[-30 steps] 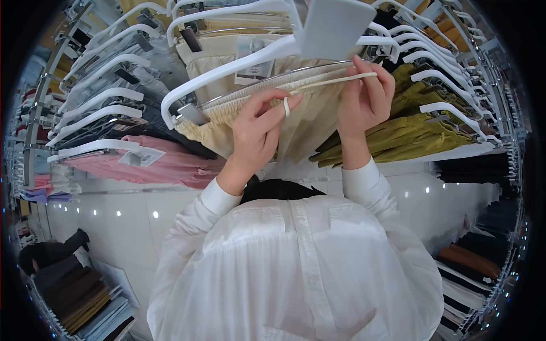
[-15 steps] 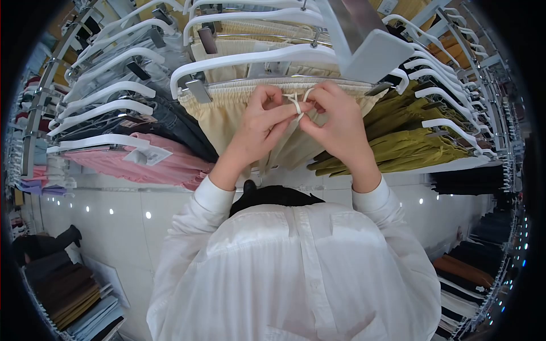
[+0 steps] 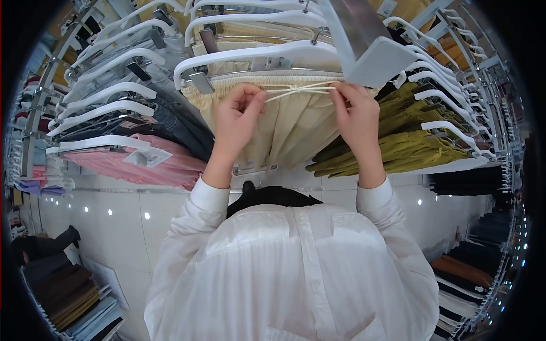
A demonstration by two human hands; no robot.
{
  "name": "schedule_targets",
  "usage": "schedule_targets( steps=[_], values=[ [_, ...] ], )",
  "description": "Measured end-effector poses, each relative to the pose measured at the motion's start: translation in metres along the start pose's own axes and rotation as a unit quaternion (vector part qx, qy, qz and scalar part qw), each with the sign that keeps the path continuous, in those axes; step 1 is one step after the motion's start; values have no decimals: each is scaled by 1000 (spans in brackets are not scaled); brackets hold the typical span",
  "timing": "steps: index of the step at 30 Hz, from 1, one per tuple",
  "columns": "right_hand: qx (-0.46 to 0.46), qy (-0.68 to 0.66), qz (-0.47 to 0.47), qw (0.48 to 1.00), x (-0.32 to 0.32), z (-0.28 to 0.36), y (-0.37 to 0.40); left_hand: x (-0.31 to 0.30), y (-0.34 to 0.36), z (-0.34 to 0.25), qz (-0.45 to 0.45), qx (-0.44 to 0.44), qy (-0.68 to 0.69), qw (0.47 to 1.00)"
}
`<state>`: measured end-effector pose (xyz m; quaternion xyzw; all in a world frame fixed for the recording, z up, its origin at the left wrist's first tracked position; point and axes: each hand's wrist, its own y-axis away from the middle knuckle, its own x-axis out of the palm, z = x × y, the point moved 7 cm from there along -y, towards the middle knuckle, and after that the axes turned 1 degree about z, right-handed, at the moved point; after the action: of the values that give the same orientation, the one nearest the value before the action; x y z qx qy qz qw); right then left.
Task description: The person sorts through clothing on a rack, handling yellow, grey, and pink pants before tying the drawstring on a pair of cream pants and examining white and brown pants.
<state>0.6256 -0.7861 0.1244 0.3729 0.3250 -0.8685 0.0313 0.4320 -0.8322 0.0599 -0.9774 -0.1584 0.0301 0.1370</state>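
Observation:
Cream elastic-waist trousers (image 3: 284, 128) hang in front of me, clipped to a white hanger (image 3: 256, 57). A pale drawstring (image 3: 297, 89) at the waistband has a knot in its middle and is stretched sideways between my hands. My left hand (image 3: 239, 113) pinches the strands on the left of the knot. On the right side, my right hand (image 3: 357, 116) grips the other strands between thumb and fingers. Both hands are closed and stay close to the waistband. The cord ends inside my fingers are hidden.
Pink trousers (image 3: 133, 162) and dark jeans (image 3: 176, 122) hang at the left. Olive trousers (image 3: 406, 148) hang at the right. A white metal rack arm (image 3: 375, 57) juts out above my right hand. Folded garments (image 3: 463, 267) lie on a shelf at the lower right.
My hands were together at the waistband's centre, with loops of cord between the fingers. They have moved apart, left and right, and the drawstring is now knotted and drawn straight.

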Motion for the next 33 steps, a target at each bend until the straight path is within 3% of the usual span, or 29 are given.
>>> schedule_targets(
  steps=[2, 6, 8, 11, 18, 20, 21, 23, 24, 26, 28, 30, 32, 33],
  values=[
    [-40, 17, -30, 999, -1, -2, 1, -2, 4, 4, -24, -43, 126, 991],
    [-46, 104, -41, 993, -3, -5, -2, -10, 10, 10, -43, -57, 90, 993],
    [-103, 138, -74, 982, -3, 0, 0, -16, 12, 13, -61, -94, 76, 991],
    [-105, 160, -78, 979, -1, 1, -2, -22, 11, 12, -99, -72, 20, 992],
    [-106, 147, -82, 980, -3, -1, 2, -26, 12, 10, -96, -74, 32, 992],
    [-114, 151, -38, 981, -1, -4, 4, -20, 17, -26, -44, 101, -268, 957],
    [-116, 148, -41, 981, -12, -2, 4, -22, 24, -35, -46, 104, -271, 956],
    [-166, -14, 19, 986, -47, 14, 6, -20, 60, -83, -147, 345, -425, 824],
    [-170, -44, 18, 984, -68, 19, 9, -25, 62, -83, -146, 345, -429, 822],
    [-174, -129, -59, 974, -100, -2, 19, -61, 70, -79, -238, 357, -319, 845],
    [-68, -327, -132, 933, -102, -45, 28, -75, 65, -64, -269, 330, -291, 857],
    [73, -429, -148, 888, -74, -78, 39, -77, 51, -44, -242, 262, -85, 931],
    [124, -391, -114, 905, -41, -80, 42, -73, 43, -33, -238, 232, -70, 940],
    [135, -458, -83, 875, -25, -83, 42, -77, 35, -14, -230, 166, 10, 959]
  ],
)
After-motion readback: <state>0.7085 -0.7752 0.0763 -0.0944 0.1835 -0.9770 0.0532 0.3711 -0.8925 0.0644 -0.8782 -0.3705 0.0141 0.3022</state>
